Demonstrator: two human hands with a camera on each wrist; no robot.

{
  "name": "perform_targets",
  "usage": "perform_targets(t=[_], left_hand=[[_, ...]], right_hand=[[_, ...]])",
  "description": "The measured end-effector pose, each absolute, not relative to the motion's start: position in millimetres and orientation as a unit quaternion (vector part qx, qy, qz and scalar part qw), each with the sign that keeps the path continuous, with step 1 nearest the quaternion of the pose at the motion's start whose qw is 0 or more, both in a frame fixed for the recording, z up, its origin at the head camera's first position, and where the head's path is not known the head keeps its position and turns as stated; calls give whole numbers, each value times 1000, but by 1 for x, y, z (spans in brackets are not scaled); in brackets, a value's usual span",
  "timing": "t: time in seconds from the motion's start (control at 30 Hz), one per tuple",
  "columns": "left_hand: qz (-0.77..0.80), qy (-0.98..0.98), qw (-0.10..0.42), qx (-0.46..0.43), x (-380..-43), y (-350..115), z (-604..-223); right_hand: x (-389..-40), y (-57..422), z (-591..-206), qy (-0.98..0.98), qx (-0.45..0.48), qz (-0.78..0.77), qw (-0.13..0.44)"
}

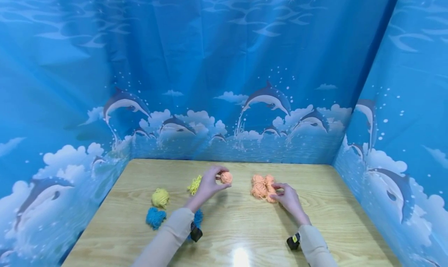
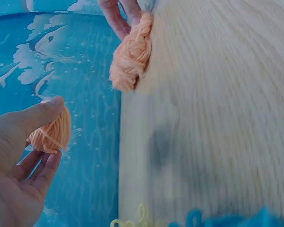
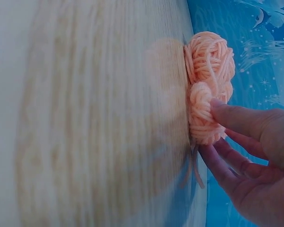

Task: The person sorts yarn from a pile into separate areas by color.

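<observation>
Between thumb and fingers my left hand [image 1: 210, 182] pinches a small ball of peach yarn [image 1: 226, 177], held up over the table. The left wrist view shows loose strands on this peach ball [image 2: 52, 132]. To the right, my right hand [image 1: 287, 197] has its thumb and fingertips around the near-right end of a cluster of peach yarn balls [image 1: 259, 188] on the tabletop. In the right wrist view the thumb presses the side of one peach ball [image 3: 204, 113], with the fingers below it and a loose strand hanging there.
On the wooden table [image 1: 241, 224], a yellow yarn ball [image 1: 160, 198] and a blue yarn bundle [image 1: 155, 218] lie at the left. Bright yellow yarn [image 1: 194, 184] sits behind my left wrist; more blue yarn [image 1: 198, 217] is partly hidden by it. A dolphin-print curtain [image 1: 217, 64] surrounds the table.
</observation>
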State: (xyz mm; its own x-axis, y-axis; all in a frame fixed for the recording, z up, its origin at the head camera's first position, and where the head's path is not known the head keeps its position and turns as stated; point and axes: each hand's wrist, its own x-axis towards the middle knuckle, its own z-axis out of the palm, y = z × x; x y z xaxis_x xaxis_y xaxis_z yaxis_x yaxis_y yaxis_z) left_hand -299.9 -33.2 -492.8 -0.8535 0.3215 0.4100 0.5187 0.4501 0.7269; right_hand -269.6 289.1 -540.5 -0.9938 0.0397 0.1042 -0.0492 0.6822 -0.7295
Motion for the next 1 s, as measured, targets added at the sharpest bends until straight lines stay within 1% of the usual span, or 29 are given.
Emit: perform_targets(t=[0.27, 0.53, 0.7, 1.0], left_hand=[[-433, -863, 95, -245, -306, -16, -505], [-432, -869, 58, -234, -316, 1, -517], [-427, -869, 49, -244, -319, 12, -522], [-443, -868, 17, -223, -324, 26, -530]], right_hand=[[-268, 287, -539, -915, -6, 400, 52], [-267, 288, -539, -916, -3, 397, 49], [-266, 289, -538, -916, -4, 399, 50], [-269, 286, -537, -913, -13, 405, 47]])
